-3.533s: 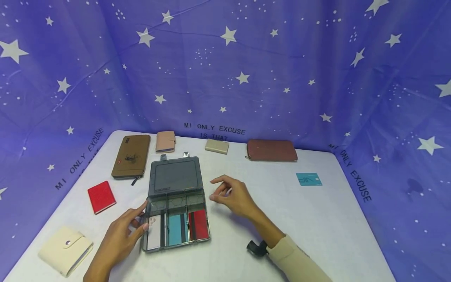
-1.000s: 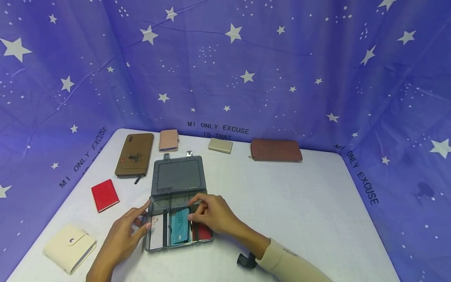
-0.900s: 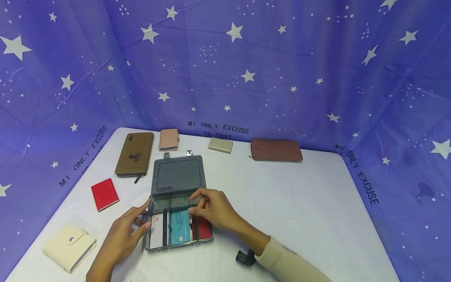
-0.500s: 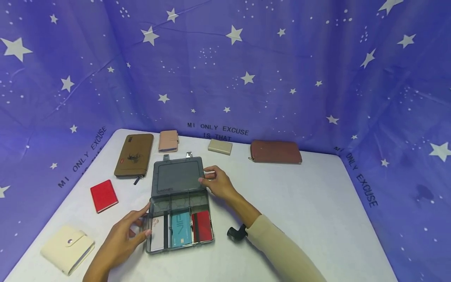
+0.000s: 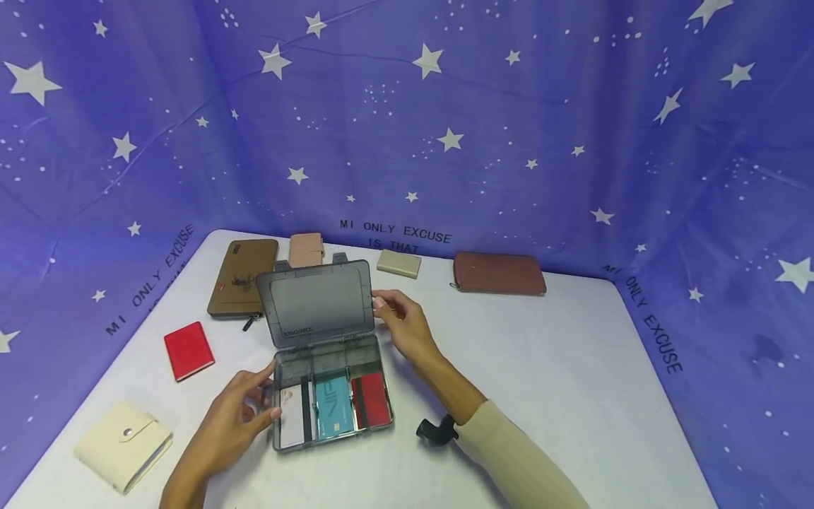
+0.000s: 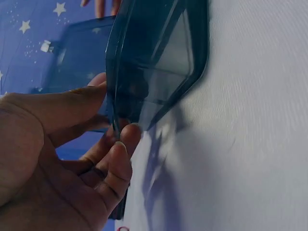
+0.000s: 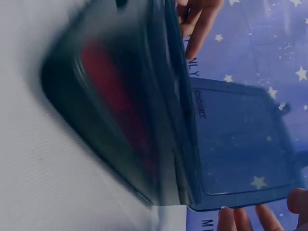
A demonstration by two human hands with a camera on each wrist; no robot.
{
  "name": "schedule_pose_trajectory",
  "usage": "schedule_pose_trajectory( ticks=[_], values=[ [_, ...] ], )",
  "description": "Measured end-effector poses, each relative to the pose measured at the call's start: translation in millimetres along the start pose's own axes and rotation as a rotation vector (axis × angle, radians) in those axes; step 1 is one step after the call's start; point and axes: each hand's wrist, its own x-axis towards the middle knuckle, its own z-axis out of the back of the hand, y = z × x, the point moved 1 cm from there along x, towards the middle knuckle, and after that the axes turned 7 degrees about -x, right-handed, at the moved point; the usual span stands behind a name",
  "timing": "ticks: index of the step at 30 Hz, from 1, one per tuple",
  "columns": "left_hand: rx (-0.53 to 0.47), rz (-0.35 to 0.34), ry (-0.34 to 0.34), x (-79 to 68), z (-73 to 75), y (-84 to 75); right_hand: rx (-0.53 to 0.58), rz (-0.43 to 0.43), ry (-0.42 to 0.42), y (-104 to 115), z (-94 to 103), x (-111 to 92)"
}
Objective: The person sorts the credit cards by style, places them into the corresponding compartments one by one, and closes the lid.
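Observation:
A grey see-through plastic box sits on the table, its hinged lid tilted up toward the back. Three compartments hold a white card, a teal VIP card and a red card. My left hand grips the box's left wall; in the left wrist view its thumb and fingertips close on that wall. Along the lid's right edge, my right hand pinches with thumb and fingers. Part of the right fingers lies hidden behind the lid.
Behind the box lie a brown zip wallet, a pink card holder, a beige case and a maroon wallet. A red booklet and cream snap wallet are at left. Starry purple cloth encloses the table.
The teal card went from the table's right side into the middle compartment, and my right hand let it go. That hand then moved to the lid, which has risen from lying back. The left hand stayed.

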Motion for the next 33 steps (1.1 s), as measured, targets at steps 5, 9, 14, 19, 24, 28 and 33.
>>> schedule_pose_trajectory(
  ticks=[5,9,14,19,24,28,33],
  values=[
    [-0.142,0.134,-0.025,7.1,-4.6,3.0,0.091,0.022,0.032,0.4,12.1,-16.8],
    [-0.32,0.254,-0.073,9.8,-2.8,1.1,0.079,0.034,0.092,-1.2,21.2,-32.3],
    [-0.423,0.322,-0.07,11.8,0.5,-5.9,-0.167,0.071,0.193,-1.8,28.1,-55.6],
    [-0.337,0.263,-0.031,12.7,-0.6,-8.3,-0.607,0.204,0.36,3.4,20.3,-84.3],
    [-0.195,0.163,-0.005,12.9,-4.1,-6.8,-1.062,0.43,0.346,8.6,2.2,-101.2],
    [-0.123,0.14,0.027,15.9,-4.1,-8.6,-1.335,0.584,0.252,7.5,-12.9,-103.3],
    [-0.021,0.098,0.098,19.5,-5.3,-15.7,-1.512,0.673,0.203,7.7,-21.6,-98.0]
  ],
)
